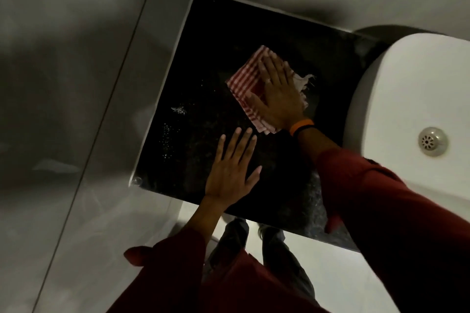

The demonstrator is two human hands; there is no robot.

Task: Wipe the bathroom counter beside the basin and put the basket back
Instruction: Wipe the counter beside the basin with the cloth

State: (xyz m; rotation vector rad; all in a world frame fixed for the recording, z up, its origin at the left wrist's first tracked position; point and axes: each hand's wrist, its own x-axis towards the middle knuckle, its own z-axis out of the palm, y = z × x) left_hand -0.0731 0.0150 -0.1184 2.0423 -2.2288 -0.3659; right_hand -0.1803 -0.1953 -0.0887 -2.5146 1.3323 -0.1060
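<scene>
Dark speckled stone bench (203, 63), white ceramic basin (412, 99) at 3 o'clock. Right hand (278, 95) lies flat, fingers spread, pinning the red-checked cloth (244, 79) mid-bench; left hand (230, 171) is splayed empty at 6. Cloth's soft and light, so palm it. No basket visible.

Left hand (230, 173), lower centre of the frame: palm down, fingers straight and spread, pointing toward the top of the frame; forearm bare below a pushed-up red sleeve. Right hand (277, 95), centre of the frame: flat, palm down, fingers extended toward the upper left; orange band at the wrist, red sleeve entering from the lower right.
</scene>
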